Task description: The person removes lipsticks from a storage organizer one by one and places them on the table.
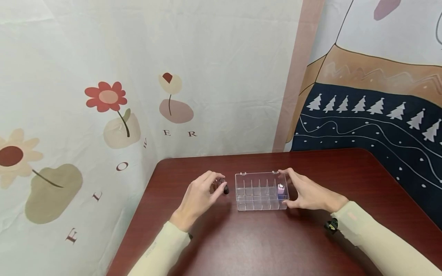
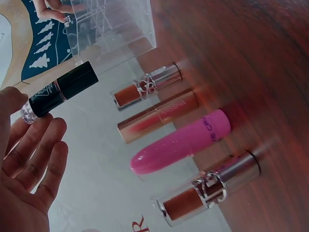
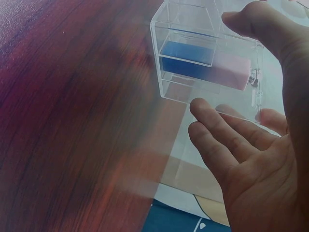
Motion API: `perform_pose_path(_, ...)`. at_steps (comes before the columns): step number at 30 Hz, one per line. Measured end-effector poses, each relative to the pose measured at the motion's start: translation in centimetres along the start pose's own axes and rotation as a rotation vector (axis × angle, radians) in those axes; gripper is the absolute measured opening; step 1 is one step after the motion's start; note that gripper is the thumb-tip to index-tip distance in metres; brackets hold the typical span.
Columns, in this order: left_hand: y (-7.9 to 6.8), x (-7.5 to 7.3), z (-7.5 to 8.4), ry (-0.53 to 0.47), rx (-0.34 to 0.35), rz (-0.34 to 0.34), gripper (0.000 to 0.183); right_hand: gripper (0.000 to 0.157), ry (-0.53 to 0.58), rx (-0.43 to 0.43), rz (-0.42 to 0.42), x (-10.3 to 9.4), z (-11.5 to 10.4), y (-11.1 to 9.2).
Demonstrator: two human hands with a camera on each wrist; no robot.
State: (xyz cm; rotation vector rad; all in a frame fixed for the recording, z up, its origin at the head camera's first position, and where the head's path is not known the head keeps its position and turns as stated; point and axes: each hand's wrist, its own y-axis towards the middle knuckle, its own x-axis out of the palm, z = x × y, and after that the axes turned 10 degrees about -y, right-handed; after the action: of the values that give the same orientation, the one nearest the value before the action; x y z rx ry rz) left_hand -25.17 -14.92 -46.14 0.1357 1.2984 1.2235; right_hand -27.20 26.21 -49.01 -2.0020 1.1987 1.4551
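Observation:
My left hand (image 1: 197,194) pinches a black lipstick tube (image 2: 65,90) by its clear end, left of a clear plastic organizer (image 1: 261,205) with many compartments. The left wrist view shows the tube tilted, above the table. My right hand (image 1: 306,191) holds the organizer's right end, thumb at the front and fingers toward the back. A pink-and-blue lipstick tube (image 3: 207,66) stands in a compartment at that end. Beside the left hand are a gloss tube with a silver cap (image 2: 166,79), a rose-gold tube (image 2: 159,115), a bright pink tube (image 2: 181,143) and a larger silver-capped gloss tube (image 2: 207,188).
A dark red-brown wooden table (image 1: 255,241) carries everything. Behind it hangs a pale cloth (image 1: 221,76) printed with flowers and letters. A dark blue cloth (image 1: 345,130) with white trees hangs at the right. In the head view, the left hand hides the loose tubes.

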Motion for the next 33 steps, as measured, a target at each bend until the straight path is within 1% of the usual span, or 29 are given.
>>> perform_pose_path(4, -0.3, 0.0, -0.4, 0.008, -0.005, 0.009, 0.018, 0.097, 0.001, 0.001, -0.004, 0.0, 0.0, 0.0)
perform_pose_path(10, -0.8, -0.1, -0.7, 0.019, -0.025, -0.001, 0.018, 0.096, 0.004, -0.005, -0.008, 0.1, 0.0, 0.0)
perform_pose_path(17, -1.5, 0.1, -1.3, 0.045, -0.039, -0.011, 0.019, 0.098, 0.013, 0.007, -0.024, 0.1, 0.1, 0.0)
perform_pose_path(24, -2.0, 0.1, -1.7, 0.073, -0.077, -0.052, 0.015, 0.096, 0.011, -0.002, -0.011, 0.0, 0.0, -0.1)
perform_pose_path(28, -2.2, 0.2, -2.0, 0.089, -0.061, -0.050, 0.015, 0.096, 0.012, -0.004, -0.006, 0.0, 0.0, -0.1)
perform_pose_path(33, -2.6, 0.4, -2.5, 0.124, -0.040, -0.037, 0.018, 0.097, 0.011, 0.003, -0.015, -0.1, 0.0, 0.0)
